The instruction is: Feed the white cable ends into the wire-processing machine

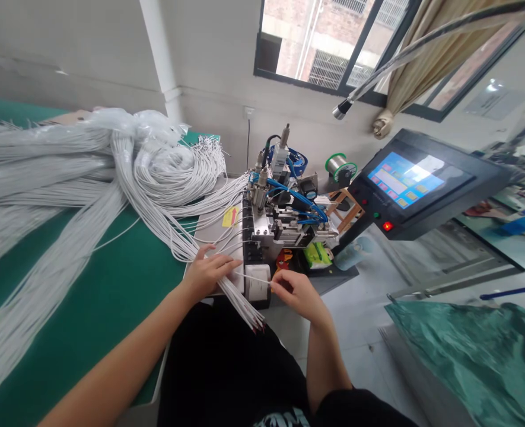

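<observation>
My left hand [211, 271] lies over a bundle of white cables [239, 305], its fingers bent round them near the front edge of the machine's plate [220, 220]. The bundle's dark reddish ends hang toward my lap. Between the thumb and fingers of my right hand [296, 290] is the end of a single white cable [255, 277], drawn out straight from the left hand. That cable passes above a white block [257, 284] at the machine's near corner. Other cables run into the wire-processing machine [284, 207] just beyond both hands.
Long bundles of white cable [66, 213] cover much of the green table [124, 261] on the left. A control screen [416, 178] stands at right, near a solder wire spool [341, 169]. A flexible hose [342, 109] hangs overhead. Green sheeting [476, 344] lies at lower right.
</observation>
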Tool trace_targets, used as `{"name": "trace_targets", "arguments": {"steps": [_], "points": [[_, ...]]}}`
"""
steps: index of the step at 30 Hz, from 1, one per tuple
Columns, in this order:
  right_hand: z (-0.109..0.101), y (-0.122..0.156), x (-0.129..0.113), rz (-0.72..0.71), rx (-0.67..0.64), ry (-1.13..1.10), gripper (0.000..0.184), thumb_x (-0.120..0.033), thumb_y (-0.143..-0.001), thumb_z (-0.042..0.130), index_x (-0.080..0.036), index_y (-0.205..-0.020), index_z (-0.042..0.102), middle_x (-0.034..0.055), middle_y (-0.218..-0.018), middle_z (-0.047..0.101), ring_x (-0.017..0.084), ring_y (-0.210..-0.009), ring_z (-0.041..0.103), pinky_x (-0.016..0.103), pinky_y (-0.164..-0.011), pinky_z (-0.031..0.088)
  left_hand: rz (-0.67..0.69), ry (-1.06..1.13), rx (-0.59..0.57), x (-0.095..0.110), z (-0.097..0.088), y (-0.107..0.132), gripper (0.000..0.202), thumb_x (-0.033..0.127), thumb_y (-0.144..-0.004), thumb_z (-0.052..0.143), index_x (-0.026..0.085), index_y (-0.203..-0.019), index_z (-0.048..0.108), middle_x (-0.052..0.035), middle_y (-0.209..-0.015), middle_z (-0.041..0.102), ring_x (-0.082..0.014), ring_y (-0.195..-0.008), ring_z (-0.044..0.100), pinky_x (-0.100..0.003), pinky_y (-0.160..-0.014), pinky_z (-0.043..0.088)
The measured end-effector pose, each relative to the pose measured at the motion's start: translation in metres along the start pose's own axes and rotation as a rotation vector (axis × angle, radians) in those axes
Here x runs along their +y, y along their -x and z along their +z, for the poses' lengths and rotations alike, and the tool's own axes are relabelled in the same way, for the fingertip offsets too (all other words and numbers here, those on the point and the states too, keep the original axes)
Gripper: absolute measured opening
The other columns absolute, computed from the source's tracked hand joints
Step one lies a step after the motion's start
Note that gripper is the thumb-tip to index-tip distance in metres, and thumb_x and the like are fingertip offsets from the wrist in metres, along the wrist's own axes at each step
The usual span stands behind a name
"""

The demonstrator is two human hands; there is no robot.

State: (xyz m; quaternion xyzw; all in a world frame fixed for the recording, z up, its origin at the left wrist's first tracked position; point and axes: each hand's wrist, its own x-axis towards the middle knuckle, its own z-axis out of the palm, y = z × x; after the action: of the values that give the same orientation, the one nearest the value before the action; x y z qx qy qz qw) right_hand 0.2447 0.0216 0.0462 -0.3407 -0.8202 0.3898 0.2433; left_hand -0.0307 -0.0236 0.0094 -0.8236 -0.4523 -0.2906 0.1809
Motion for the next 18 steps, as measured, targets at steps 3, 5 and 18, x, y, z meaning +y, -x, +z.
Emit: {"name": "trace_targets", "arguments": {"steps": [3, 5, 18], "points": [[0.006, -0.003, 0.009, 0.092, 0.19, -0.094, 0.02, -0.036, -0.087, 0.058, -0.019, -0.079, 0.063, -0.0007, -0.067, 0.058, 0.012, -0.056, 0.047, 0.023, -0.053, 0.036, 0.015, 0.025, -0.008, 0.001, -0.001, -0.002, 0.027, 0.018, -0.094, 0.048, 0.025, -0.117, 0.06, 0.0014, -0.087, 0.072, -0.0115, -0.075, 0.064, -0.037, -0.1, 0.033], [0.012, -0.006, 0.013, 0.124, 0.297, -0.166, 0.022, -0.04, -0.084, 0.062, -0.019, -0.079, 0.063, -0.0012, -0.066, 0.057, 0.012, -0.056, 0.047, 0.023, -0.052, 0.036, 0.025, 0.035, -0.002, 0.001, -0.002, -0.003, 0.023, 0.024, -0.094, 0.051, 0.026, -0.115, 0.061, 0.0023, -0.085, 0.072, -0.011, -0.073, 0.064, -0.036, -0.099, 0.034], [0.038, -0.017, 0.014, 0.162, 0.521, -0.44, 0.029, -0.045, -0.082, 0.066, -0.018, -0.088, 0.07, 0.0064, -0.079, 0.072, 0.02, -0.074, 0.066, 0.03, -0.068, 0.052, 0.06, 0.051, -0.001, -0.001, 0.005, 0.002, 0.021, 0.025, -0.094, 0.051, 0.022, -0.109, 0.064, 0.0002, -0.089, 0.072, -0.0098, -0.074, 0.065, -0.028, -0.077, 0.045]]}}
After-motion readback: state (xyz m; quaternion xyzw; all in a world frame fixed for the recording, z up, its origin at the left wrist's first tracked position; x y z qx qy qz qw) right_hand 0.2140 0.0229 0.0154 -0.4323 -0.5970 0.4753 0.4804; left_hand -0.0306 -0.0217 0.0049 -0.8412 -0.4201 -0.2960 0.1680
